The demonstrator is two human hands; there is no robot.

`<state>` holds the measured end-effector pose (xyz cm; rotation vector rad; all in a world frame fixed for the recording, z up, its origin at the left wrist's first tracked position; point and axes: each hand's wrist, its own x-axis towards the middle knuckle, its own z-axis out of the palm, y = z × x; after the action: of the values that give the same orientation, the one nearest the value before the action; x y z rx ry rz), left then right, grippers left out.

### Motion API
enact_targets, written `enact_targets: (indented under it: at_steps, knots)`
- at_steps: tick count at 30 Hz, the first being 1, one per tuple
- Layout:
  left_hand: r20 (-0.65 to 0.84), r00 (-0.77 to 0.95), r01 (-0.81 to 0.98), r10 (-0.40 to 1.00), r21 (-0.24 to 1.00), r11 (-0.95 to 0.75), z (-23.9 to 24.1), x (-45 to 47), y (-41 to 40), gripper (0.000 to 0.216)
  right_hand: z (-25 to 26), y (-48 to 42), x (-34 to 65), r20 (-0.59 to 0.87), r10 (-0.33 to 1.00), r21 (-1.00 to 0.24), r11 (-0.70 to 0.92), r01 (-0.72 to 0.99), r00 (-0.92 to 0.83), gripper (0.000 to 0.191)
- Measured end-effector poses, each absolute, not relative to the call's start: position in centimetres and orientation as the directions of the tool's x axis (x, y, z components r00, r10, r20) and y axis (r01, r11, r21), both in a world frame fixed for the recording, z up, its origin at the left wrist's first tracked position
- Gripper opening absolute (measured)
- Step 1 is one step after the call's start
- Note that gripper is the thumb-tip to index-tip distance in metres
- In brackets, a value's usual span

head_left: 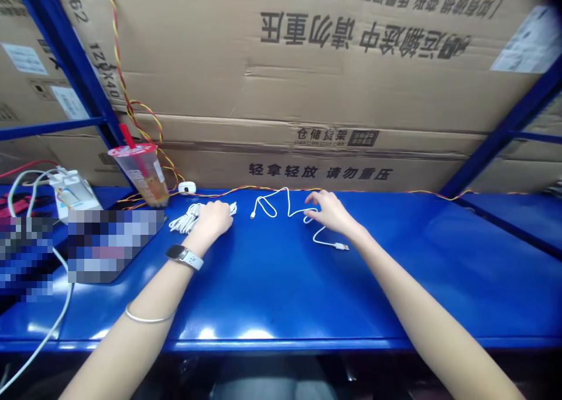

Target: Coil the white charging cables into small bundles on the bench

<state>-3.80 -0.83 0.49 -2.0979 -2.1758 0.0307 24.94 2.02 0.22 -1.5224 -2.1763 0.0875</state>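
My left hand (213, 217) rests closed over a bundle of coiled white cables (183, 220) on the blue shelf top (281, 289). A smartwatch and a thin bangle are on that arm. My right hand (330, 211) lies to the right with its fingers spread, fingertips touching a loose white USB cable (281, 204) that snakes across the shelf. One plug of that cable lies near my right wrist, the other end points left at the shelf's middle.
A plastic drink cup with a red straw (143, 174) stands at the back left beside a small white device (187, 187). Twisted red-yellow wire (246, 190) runs along the back. Cardboard boxes (333, 78) form the rear wall. A white charger box (72, 192) sits at the left.
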Motion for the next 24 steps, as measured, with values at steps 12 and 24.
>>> enact_targets:
  at_steps: [12, 24]
  knots:
    - [0.345, 0.048, 0.997, 0.937, -0.070, -0.026, 0.2, -3.9, -0.5, 0.041, -1.7, 0.6, 22.4, 0.289, 0.849, -0.058, 0.477, 0.877, -0.442, 0.037]
    - [0.276, 0.178, 0.962, 0.945, 0.155, -0.226, -2.8, -0.8, 0.1, 0.015, -1.7, 0.7, 21.9, 0.258, 0.888, -0.131, 0.422, 0.897, -0.380, 0.037]
